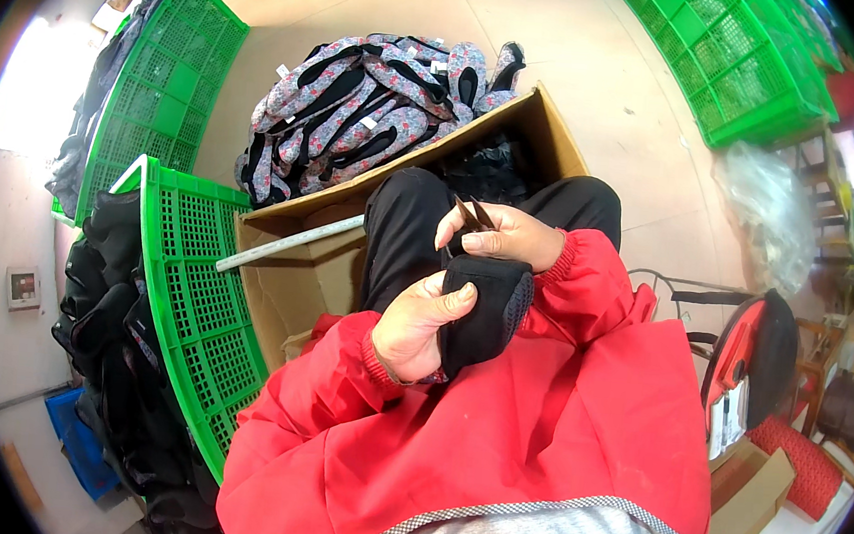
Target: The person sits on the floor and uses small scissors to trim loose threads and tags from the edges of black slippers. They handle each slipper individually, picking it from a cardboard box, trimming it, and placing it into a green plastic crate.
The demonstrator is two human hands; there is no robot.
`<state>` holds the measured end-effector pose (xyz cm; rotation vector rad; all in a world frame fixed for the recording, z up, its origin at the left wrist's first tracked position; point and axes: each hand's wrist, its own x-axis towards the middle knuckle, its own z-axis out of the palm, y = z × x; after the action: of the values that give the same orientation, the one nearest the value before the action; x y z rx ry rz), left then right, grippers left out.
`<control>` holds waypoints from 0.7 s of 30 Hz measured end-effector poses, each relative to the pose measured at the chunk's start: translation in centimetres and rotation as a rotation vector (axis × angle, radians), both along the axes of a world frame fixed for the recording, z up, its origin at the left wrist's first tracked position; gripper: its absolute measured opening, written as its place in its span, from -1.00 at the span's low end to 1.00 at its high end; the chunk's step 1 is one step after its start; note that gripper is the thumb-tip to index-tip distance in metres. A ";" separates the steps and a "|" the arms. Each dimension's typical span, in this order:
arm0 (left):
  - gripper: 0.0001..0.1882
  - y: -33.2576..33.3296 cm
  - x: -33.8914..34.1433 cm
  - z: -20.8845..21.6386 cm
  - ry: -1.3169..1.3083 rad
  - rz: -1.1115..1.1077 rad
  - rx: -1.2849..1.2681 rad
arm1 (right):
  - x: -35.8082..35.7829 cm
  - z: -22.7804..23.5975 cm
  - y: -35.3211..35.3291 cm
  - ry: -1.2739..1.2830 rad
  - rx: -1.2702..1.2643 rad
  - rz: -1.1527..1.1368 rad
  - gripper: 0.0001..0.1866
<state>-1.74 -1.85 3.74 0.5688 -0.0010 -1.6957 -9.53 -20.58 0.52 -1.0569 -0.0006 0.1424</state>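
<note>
Gripping a black padded piece (488, 317), the left hand (420, 325) was closed around its left side, with the thumb pressed flat on the upper face. The piece was found above the lap, in front of the red jacket (497, 403). The right hand (514, 239) was narrowed around a dark two-pointed hand tool (479, 214), apparently snips, at the far end of the piece. Both tips pointed forward and away from the body, standing a little apart; contact between the tool and the fabric could not be confirmed. The fingers underneath the piece were hidden.

On handling, the left thumb was judged well placed: firm pressure there held the surface steady and exposed the far edge. Sound practice called for the left fingers to stay behind the line of the points, for the cloth to be drawn taut before any contact, and for the tips to lie flat along the seam so that the padding was not nicked.

Beyond the knees stood an open cardboard box (557, 140), with a pale rod (288, 243) across it. A pile of floral padded pieces (359, 111) lay behind it; a green crate (190, 279) stood to the left.
</note>
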 end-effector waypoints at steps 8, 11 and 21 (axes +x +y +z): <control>-0.54 0.0 -1.0 -1.3 0.065 -0.011 -0.005 | 1.3 0.8 0.9 0.008 -0.033 -0.031 -0.80; -0.55 -0.3 -1.2 -0.8 0.037 -0.028 0.008 | 1.5 0.3 1.5 -0.002 -0.104 -0.095 -0.85; -0.51 -1.0 -1.2 -0.6 -0.105 -0.156 0.009 | 1.2 -0.8 2.2 -0.020 -0.134 -0.157 -0.84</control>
<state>-2.92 -2.90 3.12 0.6784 -0.1156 -1.8157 -8.29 -18.35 -0.27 -1.1875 0.0741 -0.0106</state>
